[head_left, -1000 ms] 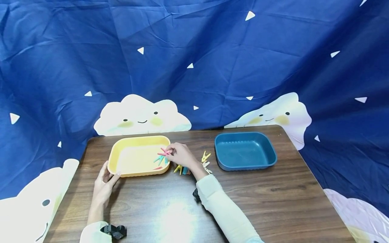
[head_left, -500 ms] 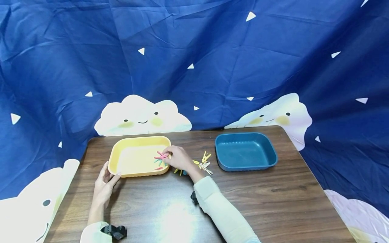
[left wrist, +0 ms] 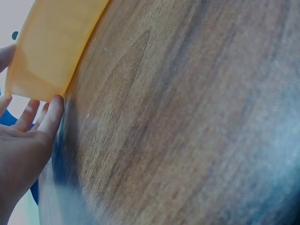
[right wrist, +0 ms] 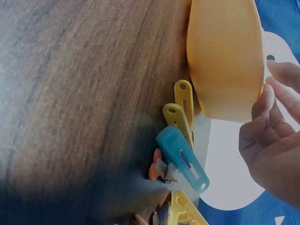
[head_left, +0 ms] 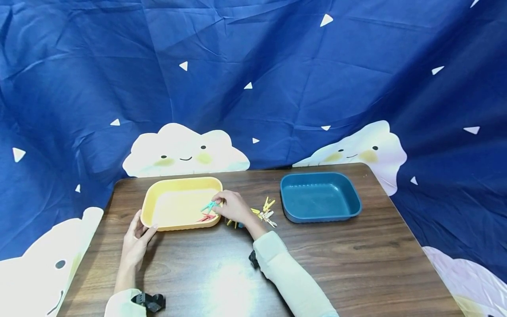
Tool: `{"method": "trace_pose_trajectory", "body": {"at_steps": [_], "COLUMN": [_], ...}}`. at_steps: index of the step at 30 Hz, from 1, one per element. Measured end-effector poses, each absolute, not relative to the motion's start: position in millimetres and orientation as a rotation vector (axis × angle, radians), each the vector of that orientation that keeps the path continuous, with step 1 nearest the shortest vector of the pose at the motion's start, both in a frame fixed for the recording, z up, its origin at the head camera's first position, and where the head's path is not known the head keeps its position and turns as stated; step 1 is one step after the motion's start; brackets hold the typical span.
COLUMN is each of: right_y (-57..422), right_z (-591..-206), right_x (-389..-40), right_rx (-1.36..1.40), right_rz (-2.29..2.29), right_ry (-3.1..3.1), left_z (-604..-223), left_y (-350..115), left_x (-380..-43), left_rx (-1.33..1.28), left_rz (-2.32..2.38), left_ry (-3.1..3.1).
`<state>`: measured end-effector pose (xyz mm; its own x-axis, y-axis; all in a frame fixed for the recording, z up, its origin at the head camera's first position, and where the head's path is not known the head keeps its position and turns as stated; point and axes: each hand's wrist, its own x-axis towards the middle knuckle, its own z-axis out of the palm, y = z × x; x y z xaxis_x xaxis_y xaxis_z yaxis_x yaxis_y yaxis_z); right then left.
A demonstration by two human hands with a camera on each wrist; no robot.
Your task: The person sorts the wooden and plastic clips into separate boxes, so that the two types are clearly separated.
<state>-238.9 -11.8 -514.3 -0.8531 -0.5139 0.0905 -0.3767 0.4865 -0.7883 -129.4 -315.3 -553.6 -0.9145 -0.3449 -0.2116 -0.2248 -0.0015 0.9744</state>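
Teal clip (head_left: 210, 205), left of centre in the frame, above the right end of the yellow tray (head_left: 170, 204). Right hand (head_left: 234, 207) seems to be pinching it (its wrist cam hides the clip, so grain of salt). Probably featherlight, stiff, slickish plastic; I'd grab the handles. Left hand (head_left: 134, 244) grips the tray's lower-left corner.

The brown wood-grain table (head_left: 356, 259) in front of me catches a bright glare. A yellow tray (head_left: 172, 206) and a blue tray (head_left: 314, 198) stand on it, coloured clips (right wrist: 176, 142) lying between them.
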Motion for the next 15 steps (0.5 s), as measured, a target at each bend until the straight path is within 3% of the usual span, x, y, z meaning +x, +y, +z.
{"method": "trace_pose_trajectory", "body": {"at_steps": [15], "right_y": [10], "right_z": [-514], "right_x": [-248], "right_rx": [-0.654], "right_rz": [-1.405], "right_ry": [2.615], "left_z": [-556], "left_y": [-318], "left_x": [-130], "left_rx": [0.619], "left_rz": [-2.073], "left_ry": [-2.172]}}
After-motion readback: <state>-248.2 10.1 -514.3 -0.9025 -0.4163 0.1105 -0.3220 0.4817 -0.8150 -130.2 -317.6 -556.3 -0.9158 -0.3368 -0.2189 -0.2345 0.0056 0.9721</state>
